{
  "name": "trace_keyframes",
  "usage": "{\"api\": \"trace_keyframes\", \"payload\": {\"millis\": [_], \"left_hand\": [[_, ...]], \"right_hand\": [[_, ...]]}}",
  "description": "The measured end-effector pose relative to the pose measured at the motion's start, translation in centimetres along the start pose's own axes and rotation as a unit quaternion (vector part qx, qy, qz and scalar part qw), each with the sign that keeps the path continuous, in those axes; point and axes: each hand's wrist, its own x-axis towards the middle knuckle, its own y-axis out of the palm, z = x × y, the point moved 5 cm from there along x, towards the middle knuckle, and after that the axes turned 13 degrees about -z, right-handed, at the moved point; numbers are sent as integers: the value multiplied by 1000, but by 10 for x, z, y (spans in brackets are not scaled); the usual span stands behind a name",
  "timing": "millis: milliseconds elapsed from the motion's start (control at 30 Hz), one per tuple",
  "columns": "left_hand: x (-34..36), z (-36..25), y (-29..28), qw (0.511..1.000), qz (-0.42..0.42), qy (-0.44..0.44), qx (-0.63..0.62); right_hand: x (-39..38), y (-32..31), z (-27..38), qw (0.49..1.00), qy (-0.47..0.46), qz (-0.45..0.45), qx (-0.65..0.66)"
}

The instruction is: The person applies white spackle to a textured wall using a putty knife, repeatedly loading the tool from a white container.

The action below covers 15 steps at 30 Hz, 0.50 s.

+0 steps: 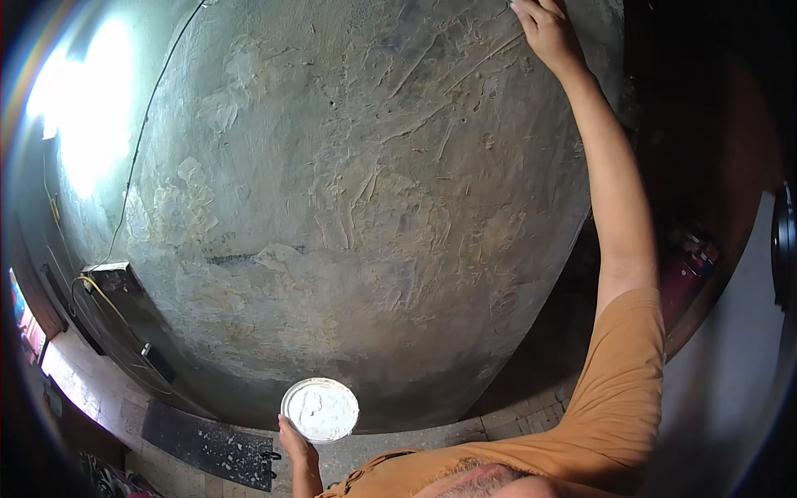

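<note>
My left hand (296, 446) grips the side of a round, shallow tub (355, 419) at waist height. White paste (322, 409) fills it, its surface uneven. My right arm is stretched up, and my right hand (548, 26) is at the wall's upper right, at the picture's top edge. Its fingers are bent together around something I cannot make out, as the frame cuts it off. Before me stands a grey-green plastered wall (332, 207), rough with ridges, scrapes and pale flaking patches.
A black cable (154, 91) runs down the wall's left side, near bright light. Lower left are a power adapter (154, 362) with a cord and a dark, white-spattered board (207, 444) on the tiled floor (378, 444). A dark red object (685, 278) stands at the right.
</note>
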Motion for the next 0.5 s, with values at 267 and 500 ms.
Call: {"api": "trace_keyframes", "payload": {"millis": [267, 500], "left_hand": [[8, -3, -12, 1000, 2, -13, 7], [25, -10, -10, 999, 19, -1, 29]], "right_hand": [[-49, -63, -50, 995, -79, -13, -65], [-21, -29, 21, 998, 50, 0, -34]]}}
